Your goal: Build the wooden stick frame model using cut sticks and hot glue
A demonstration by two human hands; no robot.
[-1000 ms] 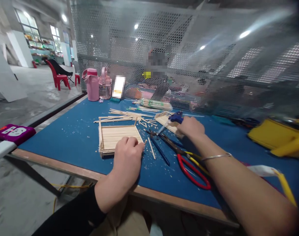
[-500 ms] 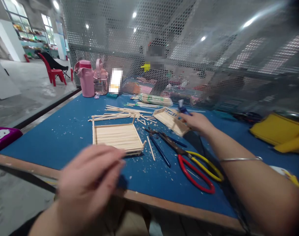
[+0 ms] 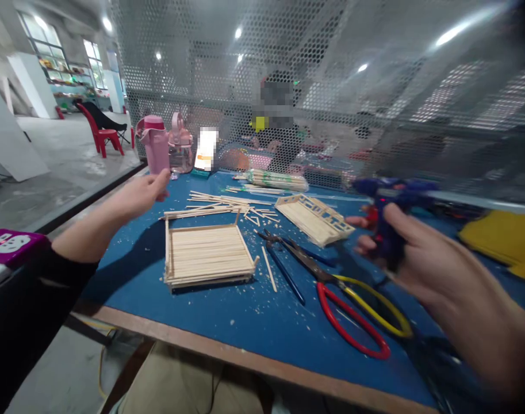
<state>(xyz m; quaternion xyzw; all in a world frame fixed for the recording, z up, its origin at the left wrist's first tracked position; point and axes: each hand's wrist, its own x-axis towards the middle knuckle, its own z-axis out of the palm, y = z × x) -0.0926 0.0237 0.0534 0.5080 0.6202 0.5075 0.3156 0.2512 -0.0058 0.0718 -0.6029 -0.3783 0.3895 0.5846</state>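
My right hand (image 3: 421, 259) is wrapped round a dark blue glue gun (image 3: 389, 215) with a red trigger, raised over the right side of the table and somewhat blurred. At the left, my left hand (image 3: 144, 192) is stretched out above the table, in front of the pink jug. Its fingers are loosely curled in, and nothing shows in them. Between the hands lies a tray-like frame of thin wooden sticks (image 3: 208, 250) with short posts at its corners. A smaller stick-built piece with a railing (image 3: 314, 218) lies to the left of the glue gun.
Loose wooden sticks (image 3: 219, 202) and a bagged bundle of sticks (image 3: 277, 179) lie behind the frame. Pliers (image 3: 283, 267) and red-and-yellow-handled scissors (image 3: 352, 322) lie in front. A pink jug (image 3: 156, 146), a bottle (image 3: 181, 149) and a lit phone (image 3: 206, 150) stand by the mesh screen (image 3: 193, 75).
My right hand has lifted the glue gun and brought it nearer, off from beside the smaller stick piece. My left hand has moved from the front edge to the far left.
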